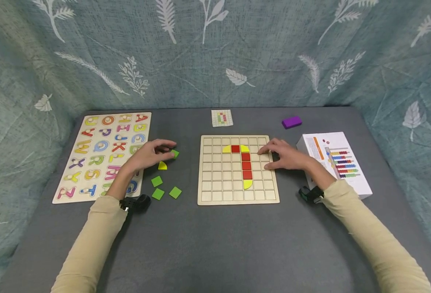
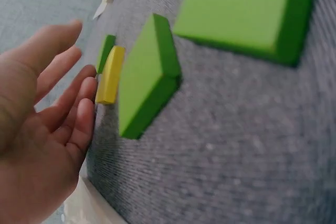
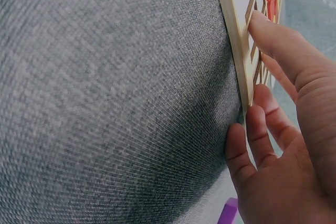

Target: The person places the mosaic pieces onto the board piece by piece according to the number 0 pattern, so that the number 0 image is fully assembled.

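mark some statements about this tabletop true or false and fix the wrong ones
1. The right hand is at the right side of the pale wooden grid board. True.
2. The green square tiles lie on the grid board. False: the four in view lie off it, on the dark grey tabletop.
3. Four red square tiles lie on the grid board. True.
4. The purple rectangular block lies left of the small pattern card. False: it lies to the card's right.
5. The white box with a bead picture is right of the grid board. True.
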`<state>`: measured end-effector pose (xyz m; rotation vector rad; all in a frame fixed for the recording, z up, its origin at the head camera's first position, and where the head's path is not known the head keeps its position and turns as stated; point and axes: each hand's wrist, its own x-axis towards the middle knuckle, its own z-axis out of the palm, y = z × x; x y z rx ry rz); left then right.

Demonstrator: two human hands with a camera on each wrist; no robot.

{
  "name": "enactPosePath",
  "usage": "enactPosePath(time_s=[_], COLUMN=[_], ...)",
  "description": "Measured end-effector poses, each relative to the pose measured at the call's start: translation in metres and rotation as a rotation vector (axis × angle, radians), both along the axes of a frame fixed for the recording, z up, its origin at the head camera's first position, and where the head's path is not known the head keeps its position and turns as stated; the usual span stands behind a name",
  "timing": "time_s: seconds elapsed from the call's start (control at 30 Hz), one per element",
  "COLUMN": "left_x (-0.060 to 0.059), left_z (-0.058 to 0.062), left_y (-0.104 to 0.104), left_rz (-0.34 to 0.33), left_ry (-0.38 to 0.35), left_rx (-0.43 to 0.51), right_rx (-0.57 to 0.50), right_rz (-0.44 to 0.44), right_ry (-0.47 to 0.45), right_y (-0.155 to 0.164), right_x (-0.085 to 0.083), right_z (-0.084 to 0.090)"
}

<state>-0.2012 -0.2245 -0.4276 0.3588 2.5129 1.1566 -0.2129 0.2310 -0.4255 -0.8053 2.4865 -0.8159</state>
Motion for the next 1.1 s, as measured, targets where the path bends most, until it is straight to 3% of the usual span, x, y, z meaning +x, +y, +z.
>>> enactPosePath(time_s=[0.27, 0.63, 1.1], left_x=[-0.002, -0.012, -0.012], left_z=[-0.002, 0.003, 0.001], left_y=[-0.005, -0.006, -0.005], left_rz=[-0.047, -0.146, -0.133], left_ry=[-0.087, -0.086, -0.102], left_rx=[-0.021, -0.044, -0.027], right_rx=[-0.001, -0.003, -0.044], right_rz=[0.008, 0.016, 0.043], right_ry=[0.002, 0.017, 0.042], right_y=[-0.002, 0.0, 0.002], right_x=[0.0, -0.001, 0.0], right_z=[-0.002, -0.001, -0.002])
